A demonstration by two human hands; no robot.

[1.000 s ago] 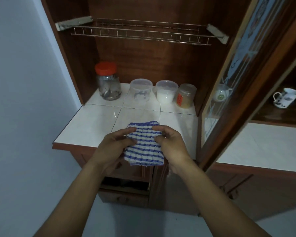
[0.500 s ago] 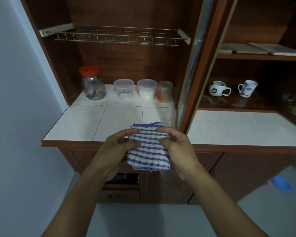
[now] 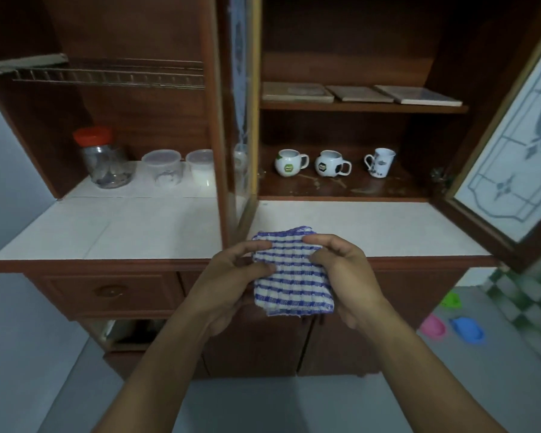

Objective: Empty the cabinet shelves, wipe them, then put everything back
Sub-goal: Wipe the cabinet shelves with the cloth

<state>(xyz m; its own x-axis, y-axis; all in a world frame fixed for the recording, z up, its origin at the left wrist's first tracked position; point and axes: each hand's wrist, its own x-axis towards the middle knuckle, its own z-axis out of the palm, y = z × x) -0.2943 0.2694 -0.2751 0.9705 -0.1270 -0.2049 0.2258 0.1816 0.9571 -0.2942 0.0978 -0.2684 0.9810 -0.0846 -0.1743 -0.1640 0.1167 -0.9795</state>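
A folded blue-and-white striped cloth (image 3: pixel 292 281) is held in front of the counter edge by both hands. My left hand (image 3: pixel 228 285) pinches its left side and my right hand (image 3: pixel 347 276) pinches its right side. In the open right cabinet, three mugs stand on the lower shelf (image 3: pixel 341 190): a round white one (image 3: pixel 289 162), a football-patterned one (image 3: pixel 330 163) and a taller patterned one (image 3: pixel 381 161). Three flat boards (image 3: pixel 356 93) lie on the upper shelf.
A red-lidded jar (image 3: pixel 102 157) and two clear tubs (image 3: pixel 163 167) (image 3: pixel 202 167) stand at the back left of the white tiled counter (image 3: pixel 138 226). A wire rack (image 3: pixel 107 73) hangs above them. Glass doors stand open at centre (image 3: pixel 241 120) and right (image 3: pixel 512 157).
My view has swung right, bringing the open right cabinet with its mugs and boards fully into sight. Both hands keep the same hold on the cloth.
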